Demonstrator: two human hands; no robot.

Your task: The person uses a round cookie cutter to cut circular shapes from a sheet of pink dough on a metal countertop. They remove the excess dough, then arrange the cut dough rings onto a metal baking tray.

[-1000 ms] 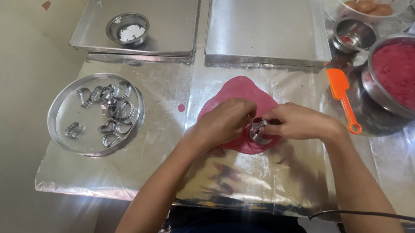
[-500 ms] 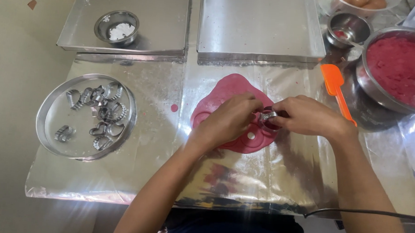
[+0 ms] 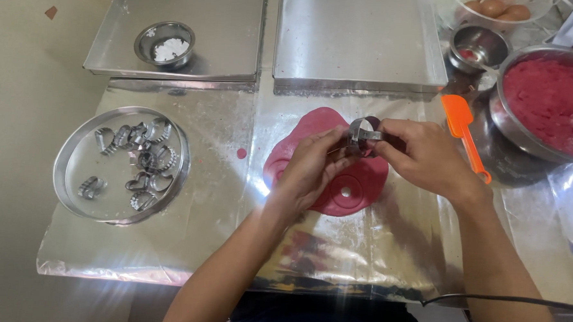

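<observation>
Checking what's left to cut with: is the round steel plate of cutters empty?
No, the round steel plate holds several metal cutters.

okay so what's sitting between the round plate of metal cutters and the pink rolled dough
In the head view, only bare foil lies between the plate of cutters and the pink dough, apart from one small pink dough crumb near the dough's left edge.

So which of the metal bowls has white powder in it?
The small steel bowl on the left baking tray, far from both hands. The small bowl at the right holds something reddish; the big bowl holds red dough.
</observation>
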